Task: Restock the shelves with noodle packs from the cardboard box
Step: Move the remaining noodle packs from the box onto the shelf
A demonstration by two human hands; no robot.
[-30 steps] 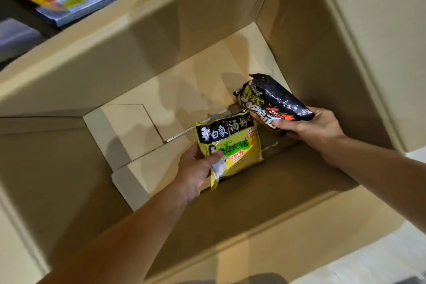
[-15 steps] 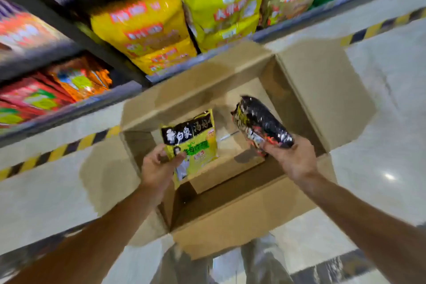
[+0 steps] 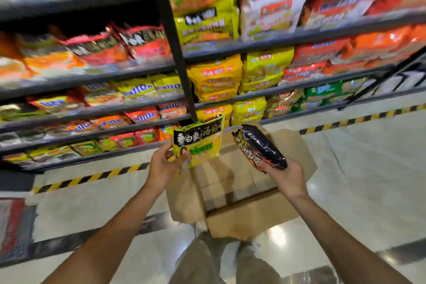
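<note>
Both packs are out of the cardboard box and held above its open top, short of the shelves.

Left hand: grasps the yellow noodle pack by its lower left corner, thumb on the front face. The pack stands roughly upright, face toward the camera, its top edge overlapping the front edge of the lowest shelf tiers in view.

Right hand: fingers curled under the lower end of the black noodle pack. Its long axis runs diagonally, up and to the left from the palm, pointing toward the shelf front.

Key relation: matching yellow packs with a black band appear high on the shelving, just right of the black upright post, above and ahead of the left hand. Judgement: the left hand is nearer that post; the lift will be upward and forward.

Appearance: yellow pack has a black top band with white characters and a green panel; black pack is glossy with red-orange print. Shelf stock is blurred; no matching black stock is identifiable.
</note>
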